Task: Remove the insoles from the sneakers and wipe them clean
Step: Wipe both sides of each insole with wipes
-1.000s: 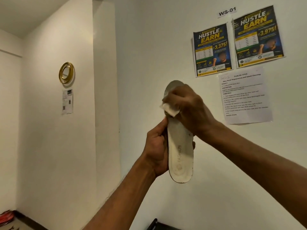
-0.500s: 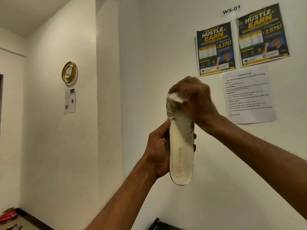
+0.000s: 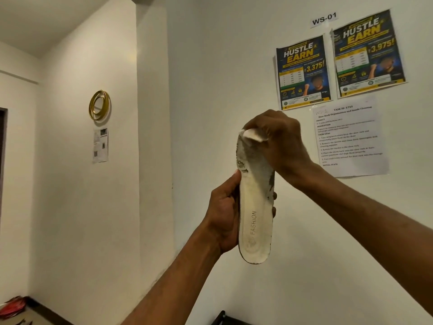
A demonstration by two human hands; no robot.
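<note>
A cream insole (image 3: 255, 207) printed FASHION stands upright in front of the wall, heel end down. Its upper half is worn, with grey and dark patches. My left hand (image 3: 223, 214) grips it round the middle from the left, thumb on the front edge. My right hand (image 3: 280, 141) is at the toe end and pinches a small white wipe (image 3: 253, 134) against the insole's top. No sneakers are in view.
Two dark posters (image 3: 303, 71) and a printed task sheet (image 3: 351, 137) hang on the white wall behind. A gold ring ornament (image 3: 99, 105) hangs on the left wall. A red item (image 3: 13, 307) lies on the floor at lower left. A dark edge (image 3: 222, 319) shows at the bottom.
My right hand has moved the wipe up the insole from below the toe to its top end, uncovering the worn grey upper half. The left hand keeps its grip.
</note>
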